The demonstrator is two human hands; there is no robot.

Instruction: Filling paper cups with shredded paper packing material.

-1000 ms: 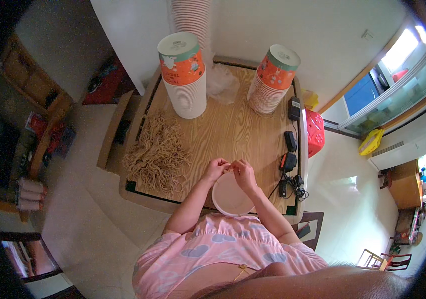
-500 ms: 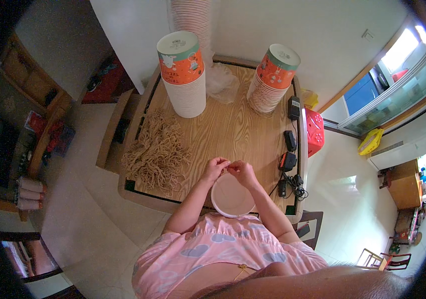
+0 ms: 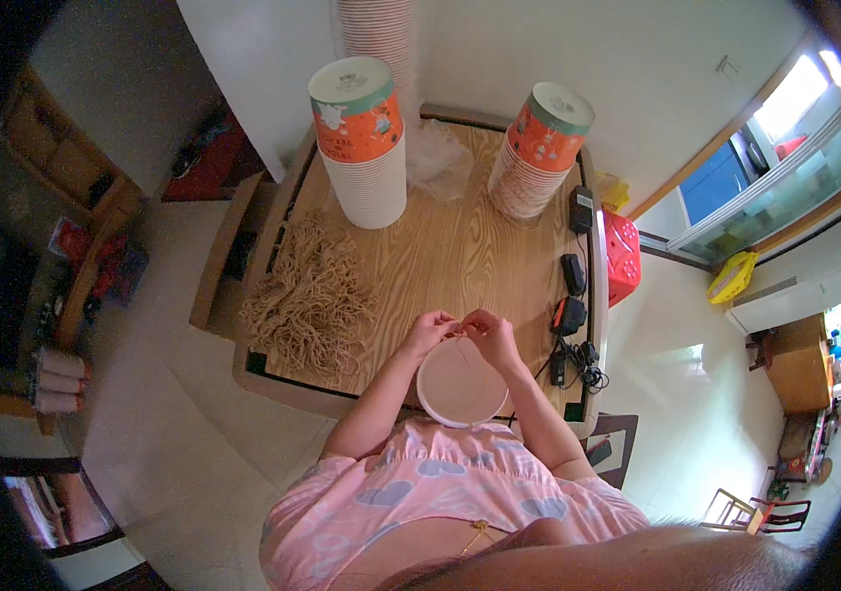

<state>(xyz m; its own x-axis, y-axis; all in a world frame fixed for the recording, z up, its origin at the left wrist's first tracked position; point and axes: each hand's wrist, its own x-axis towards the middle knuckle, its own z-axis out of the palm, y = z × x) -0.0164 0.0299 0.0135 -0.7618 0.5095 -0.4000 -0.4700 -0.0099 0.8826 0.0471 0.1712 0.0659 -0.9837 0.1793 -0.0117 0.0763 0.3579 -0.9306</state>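
A white paper bucket [image 3: 462,392] is held against my front at the table's near edge, its open mouth facing up. At its far rim, the fingertips of my left hand [image 3: 429,332] and my right hand [image 3: 490,338] meet in a pinch. A thin tan string [image 3: 465,352] runs from between them over the bucket's mouth. The fingers hide the string's ends and any knot. To the left lies a loose heap of tan strings [image 3: 307,295] on the wooden table [image 3: 430,256].
Upside-down stacks of paper buckets, a tall stack [image 3: 361,148] and a shorter stack [image 3: 541,148], stand farther back. Clear plastic bag [image 3: 437,163] lies between them. Black adapters [image 3: 572,276] and tangled cables [image 3: 588,369] line the right edge. A red stool [image 3: 621,258] stands beyond it.
My right hand has lifted slightly and shifted right, its fingers more arched. More of the string now shows over the bucket's mouth. My left hand stays nearly in place.
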